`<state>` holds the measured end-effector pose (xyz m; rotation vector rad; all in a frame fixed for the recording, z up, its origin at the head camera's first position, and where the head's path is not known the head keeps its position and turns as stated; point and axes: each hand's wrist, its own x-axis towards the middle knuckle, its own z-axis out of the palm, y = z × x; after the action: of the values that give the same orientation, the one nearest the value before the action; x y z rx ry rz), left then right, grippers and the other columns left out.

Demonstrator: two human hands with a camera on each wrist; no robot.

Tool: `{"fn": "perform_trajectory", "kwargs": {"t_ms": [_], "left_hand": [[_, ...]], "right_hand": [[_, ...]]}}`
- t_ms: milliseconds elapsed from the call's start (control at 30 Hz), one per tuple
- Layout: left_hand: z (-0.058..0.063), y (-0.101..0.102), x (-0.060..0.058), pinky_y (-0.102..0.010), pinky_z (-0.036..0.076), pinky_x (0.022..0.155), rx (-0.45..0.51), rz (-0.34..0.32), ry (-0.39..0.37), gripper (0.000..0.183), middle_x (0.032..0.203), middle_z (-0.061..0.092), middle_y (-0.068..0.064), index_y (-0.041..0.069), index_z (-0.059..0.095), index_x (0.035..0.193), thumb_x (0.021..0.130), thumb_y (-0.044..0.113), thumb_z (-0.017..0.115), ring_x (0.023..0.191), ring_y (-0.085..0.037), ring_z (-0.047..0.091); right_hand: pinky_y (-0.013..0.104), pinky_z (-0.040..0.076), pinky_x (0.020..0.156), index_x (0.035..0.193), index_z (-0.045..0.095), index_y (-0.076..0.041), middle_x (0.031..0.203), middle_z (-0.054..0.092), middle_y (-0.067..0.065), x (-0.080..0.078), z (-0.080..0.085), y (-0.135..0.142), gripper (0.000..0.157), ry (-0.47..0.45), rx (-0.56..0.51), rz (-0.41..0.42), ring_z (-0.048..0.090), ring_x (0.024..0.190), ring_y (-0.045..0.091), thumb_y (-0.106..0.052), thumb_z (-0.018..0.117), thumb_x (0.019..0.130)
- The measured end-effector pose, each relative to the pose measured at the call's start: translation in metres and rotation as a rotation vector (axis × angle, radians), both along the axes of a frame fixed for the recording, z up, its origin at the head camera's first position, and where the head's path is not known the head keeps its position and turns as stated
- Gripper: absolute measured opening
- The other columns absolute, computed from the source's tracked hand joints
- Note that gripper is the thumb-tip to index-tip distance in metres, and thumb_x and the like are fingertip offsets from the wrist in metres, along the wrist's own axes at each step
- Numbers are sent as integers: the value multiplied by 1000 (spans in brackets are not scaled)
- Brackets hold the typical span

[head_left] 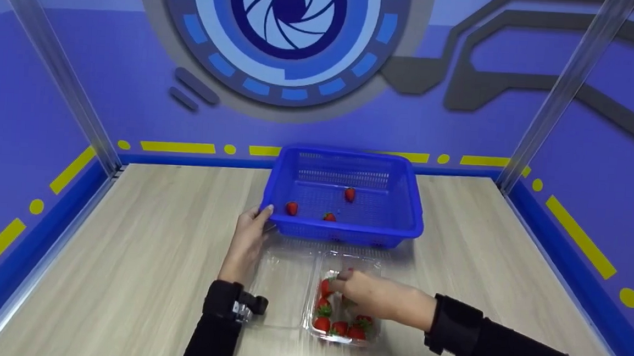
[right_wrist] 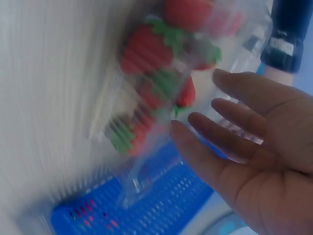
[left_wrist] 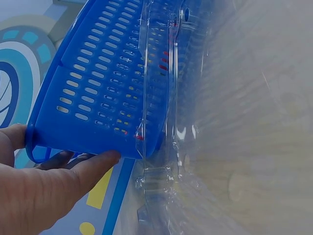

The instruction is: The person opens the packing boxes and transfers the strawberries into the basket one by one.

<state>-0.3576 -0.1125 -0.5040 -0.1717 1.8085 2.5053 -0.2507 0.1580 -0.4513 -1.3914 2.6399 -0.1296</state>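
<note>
A blue plastic basket (head_left: 357, 233) with slotted walls stands at the back of the table. Inside it lie three strawberries, one of them a red strawberry (head_left: 349, 194) near the middle. My left hand (head_left: 246, 237) grips the basket's front left corner, its thumb over the rim and its fingers below in the left wrist view. In front sits a clear plastic clamshell box, its tray (head_left: 308, 315) holding several strawberries (right_wrist: 146, 49). Over that tray reaches my right hand (head_left: 373, 297); the right wrist view shows its fingers (right_wrist: 200, 152) apart, with nothing between them.
The clamshell's clear lid (head_left: 282, 291) lies folded open to the left of the tray, beside my left forearm. Blue printed panels (head_left: 103, 77) on metal posts enclose the wooden table (head_left: 154, 234) at the back and both sides.
</note>
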Motion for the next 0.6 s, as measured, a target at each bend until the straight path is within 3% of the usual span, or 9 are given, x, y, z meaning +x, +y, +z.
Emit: {"fn": "perform_trajectory", "kwargs": {"t_ms": [200, 600], "left_hand": [[0, 0, 0, -51, 42, 112, -9, -10, 10, 50, 148, 49, -28, -6, 42, 149, 107, 20, 53, 133, -36, 54], [1, -1, -1, -49, 43, 112, 5, -2, -8, 48, 147, 50, -28, -7, 44, 147, 107, 18, 53, 132, -36, 54]], "right_hand": [[17, 50, 65, 110, 71, -10, 92, 68, 3, 1, -5, -2, 34, -45, 15, 24, 57, 79, 7, 0, 81, 79], [18, 45, 55, 86, 72, -11, 77, 63, -3, 1, -20, -2, 17, 148, 44, 26, 54, 67, 5, 0, 81, 78]]}}
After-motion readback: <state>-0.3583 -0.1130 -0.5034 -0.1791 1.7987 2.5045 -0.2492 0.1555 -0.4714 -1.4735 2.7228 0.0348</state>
